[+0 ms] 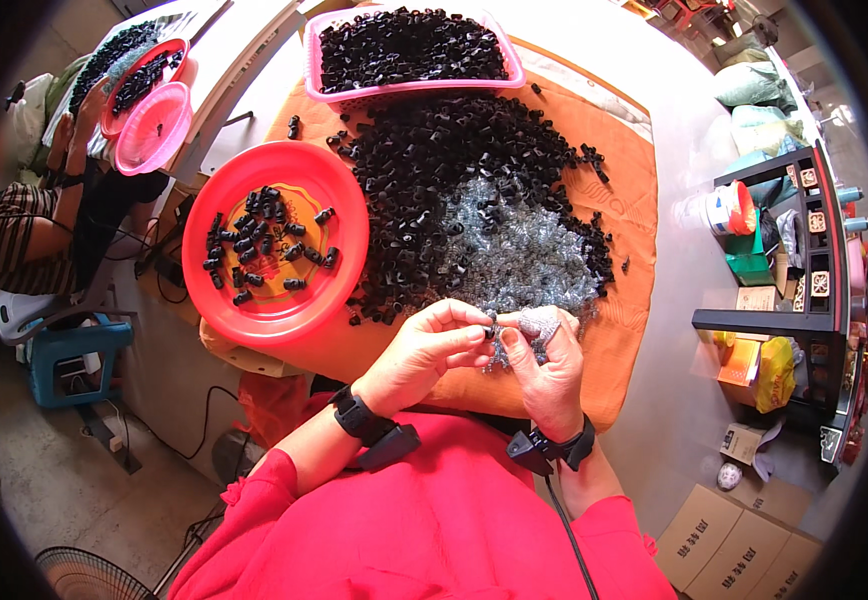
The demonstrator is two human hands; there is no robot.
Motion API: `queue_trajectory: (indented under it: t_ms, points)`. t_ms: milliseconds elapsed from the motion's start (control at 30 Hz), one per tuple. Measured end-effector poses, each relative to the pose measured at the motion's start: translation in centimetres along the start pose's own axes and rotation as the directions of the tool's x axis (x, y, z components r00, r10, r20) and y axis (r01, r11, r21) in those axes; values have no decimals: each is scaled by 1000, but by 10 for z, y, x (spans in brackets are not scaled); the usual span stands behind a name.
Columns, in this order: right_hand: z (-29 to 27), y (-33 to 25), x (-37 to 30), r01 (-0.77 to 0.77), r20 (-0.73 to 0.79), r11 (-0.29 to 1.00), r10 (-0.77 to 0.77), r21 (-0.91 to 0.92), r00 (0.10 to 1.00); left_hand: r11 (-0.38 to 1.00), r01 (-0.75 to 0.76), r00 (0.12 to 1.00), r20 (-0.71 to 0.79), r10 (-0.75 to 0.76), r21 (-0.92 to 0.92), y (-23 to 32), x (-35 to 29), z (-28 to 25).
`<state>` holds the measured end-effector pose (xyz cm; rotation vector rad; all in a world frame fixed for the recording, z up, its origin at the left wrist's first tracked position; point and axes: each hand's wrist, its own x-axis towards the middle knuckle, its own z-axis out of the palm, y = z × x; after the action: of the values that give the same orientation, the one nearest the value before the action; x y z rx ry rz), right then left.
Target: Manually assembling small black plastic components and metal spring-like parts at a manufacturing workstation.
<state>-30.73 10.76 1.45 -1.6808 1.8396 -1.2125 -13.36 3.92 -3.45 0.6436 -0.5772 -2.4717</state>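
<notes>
The orange, cloth-covered surface (pixel 619 350) carries everything near the person, its far half buried under a broad heap of small black plastic pieces (pixel 404 180). A round red plastic tray (pixel 339 200) at the left edge holds black cylindrical pieces spread loosely over its patterned base, seemingly kept apart from the heap. The rectangular pink plastic basket (pixel 519 75) at the far edge is full of more black pieces, perhaps set there to leave the near side free. A glinting mound of clear, wiry-looking pieces (pixel 524 255) lies against the black heap, probably for easy reach.

Left hand (pixel 439 345) and right hand (pixel 552 375) meet just before the mound. The fingers of both are pinched narrow around a small dark piece (pixel 491 330), which lies between the fingertips, apparently steadied from both sides; its exact shape is too small to tell.
</notes>
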Motion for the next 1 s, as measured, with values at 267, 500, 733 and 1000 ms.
queue_trajectory:
  t_ms: [267,500,733,1000]
  points:
    - [2,5,-2,-28,6,1000,28,3,1000,1000,2,999,-39,-1,16,0,-1,8]
    - [6,4,-1,6,-6,996,-7,-90,1000,994,-27,998,-48,32,102,-3,-2,9]
    - [11,7,-4,207,-29,937,-224,-282,974,980,-90,993,-56,102,177,-5,-1,8]
    - [7,-11,-2,232,197,928,-179,-293,964,989,-92,984,-144,108,118,-11,-5,-4]
